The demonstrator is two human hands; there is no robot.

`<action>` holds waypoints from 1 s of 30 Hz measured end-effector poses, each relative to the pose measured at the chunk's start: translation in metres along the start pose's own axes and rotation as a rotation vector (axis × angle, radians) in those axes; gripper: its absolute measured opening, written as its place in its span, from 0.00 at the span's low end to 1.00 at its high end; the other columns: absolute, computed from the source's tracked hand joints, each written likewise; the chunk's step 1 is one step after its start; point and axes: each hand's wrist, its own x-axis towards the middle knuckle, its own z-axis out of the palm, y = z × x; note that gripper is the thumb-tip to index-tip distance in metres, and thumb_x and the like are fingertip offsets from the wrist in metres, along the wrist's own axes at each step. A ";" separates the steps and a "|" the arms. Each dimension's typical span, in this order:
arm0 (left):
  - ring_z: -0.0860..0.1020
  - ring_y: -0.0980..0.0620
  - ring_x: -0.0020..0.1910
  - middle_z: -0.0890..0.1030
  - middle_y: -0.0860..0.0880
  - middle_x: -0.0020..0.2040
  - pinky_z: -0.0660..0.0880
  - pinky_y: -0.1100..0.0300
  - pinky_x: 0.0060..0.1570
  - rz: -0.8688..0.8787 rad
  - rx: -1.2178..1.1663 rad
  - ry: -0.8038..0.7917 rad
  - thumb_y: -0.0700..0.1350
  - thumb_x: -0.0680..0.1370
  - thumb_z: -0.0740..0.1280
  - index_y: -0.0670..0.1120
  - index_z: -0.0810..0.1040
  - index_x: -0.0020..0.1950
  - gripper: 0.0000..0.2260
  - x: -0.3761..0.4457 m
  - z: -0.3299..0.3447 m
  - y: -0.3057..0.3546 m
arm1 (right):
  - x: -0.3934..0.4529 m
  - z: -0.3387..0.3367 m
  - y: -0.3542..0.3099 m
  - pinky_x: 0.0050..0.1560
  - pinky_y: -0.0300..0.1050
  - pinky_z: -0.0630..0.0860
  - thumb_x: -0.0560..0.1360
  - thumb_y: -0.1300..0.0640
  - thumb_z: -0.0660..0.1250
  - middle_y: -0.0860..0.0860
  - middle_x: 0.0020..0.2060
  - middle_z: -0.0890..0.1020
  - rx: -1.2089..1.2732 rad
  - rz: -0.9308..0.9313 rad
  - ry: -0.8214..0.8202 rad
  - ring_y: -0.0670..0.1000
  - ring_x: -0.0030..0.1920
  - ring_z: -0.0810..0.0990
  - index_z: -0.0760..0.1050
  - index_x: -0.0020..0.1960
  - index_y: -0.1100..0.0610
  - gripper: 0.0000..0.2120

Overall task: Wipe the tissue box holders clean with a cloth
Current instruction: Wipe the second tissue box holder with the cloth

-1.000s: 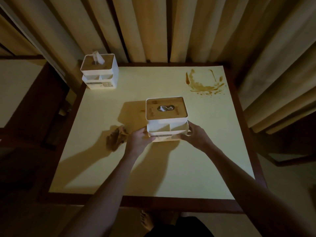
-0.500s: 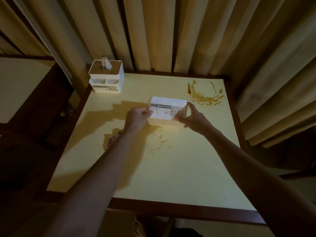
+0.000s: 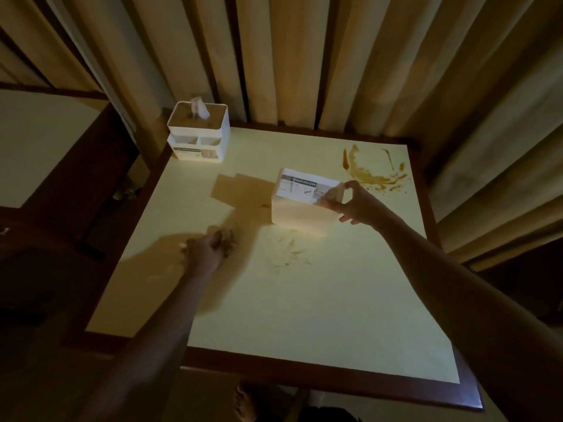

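A white tissue box holder (image 3: 301, 208) lies tipped on its side in the middle of the table, its labelled face turned up toward me. My right hand (image 3: 353, 204) pinches its right edge with thumb and fingers. My left hand (image 3: 204, 251) is down on the table at the left, its fingers curled over a crumpled brown cloth (image 3: 227, 240). A second white tissue box holder (image 3: 198, 132) stands upright at the far left corner, a tissue poking from its top.
The cream table (image 3: 304, 315) has a dark wooden rim. A brown spill (image 3: 371, 170) stains its far right corner, and faint smears (image 3: 286, 254) lie near the tipped holder. Curtains hang behind. Another table stands at the left. A bare foot shows below the near edge.
The holder went from upright to tipped on its side. My left hand let go of it and moved down left onto the cloth. My right hand stayed on the holder.
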 end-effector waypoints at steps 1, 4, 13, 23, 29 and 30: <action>0.76 0.38 0.55 0.79 0.42 0.54 0.74 0.50 0.54 -0.045 -0.003 -0.006 0.63 0.75 0.60 0.55 0.78 0.60 0.20 0.003 0.011 -0.019 | 0.001 0.000 0.000 0.47 0.53 0.81 0.68 0.37 0.71 0.57 0.58 0.79 -0.003 0.000 -0.003 0.52 0.44 0.84 0.60 0.69 0.55 0.38; 0.78 0.41 0.47 0.79 0.45 0.47 0.76 0.51 0.49 -0.022 -0.016 0.033 0.64 0.73 0.59 0.53 0.80 0.54 0.20 0.011 0.032 -0.035 | 0.003 0.000 0.001 0.48 0.54 0.81 0.68 0.37 0.70 0.56 0.57 0.79 -0.002 0.008 -0.017 0.53 0.45 0.83 0.59 0.69 0.54 0.39; 0.77 0.52 0.38 0.81 0.49 0.37 0.66 0.68 0.29 -0.042 -0.506 0.154 0.49 0.72 0.73 0.45 0.81 0.42 0.08 -0.035 -0.002 0.051 | 0.003 -0.002 -0.001 0.71 0.60 0.54 0.73 0.45 0.69 0.55 0.77 0.39 -0.208 -0.237 0.010 0.58 0.76 0.43 0.40 0.78 0.51 0.47; 0.79 0.58 0.50 0.81 0.54 0.51 0.72 0.75 0.49 0.183 -0.812 0.337 0.41 0.72 0.73 0.45 0.82 0.57 0.14 -0.037 0.007 0.139 | 0.020 -0.011 0.004 0.73 0.47 0.54 0.83 0.59 0.53 0.53 0.77 0.50 -0.568 -0.438 -0.155 0.57 0.76 0.52 0.51 0.77 0.47 0.24; 0.76 0.52 0.44 0.79 0.46 0.46 0.71 0.70 0.42 0.097 -0.915 0.436 0.38 0.70 0.72 0.47 0.77 0.43 0.07 -0.052 0.033 0.163 | 0.030 -0.028 -0.010 0.64 0.50 0.67 0.81 0.53 0.59 0.55 0.72 0.65 -0.638 -0.404 -0.259 0.59 0.68 0.69 0.56 0.77 0.48 0.26; 0.77 0.51 0.41 0.80 0.47 0.42 0.71 0.65 0.39 0.074 -0.916 0.400 0.37 0.68 0.71 0.49 0.76 0.38 0.08 -0.060 0.038 0.174 | 0.031 -0.031 -0.014 0.65 0.50 0.67 0.80 0.52 0.61 0.56 0.71 0.67 -0.663 -0.408 -0.291 0.59 0.68 0.69 0.57 0.76 0.49 0.27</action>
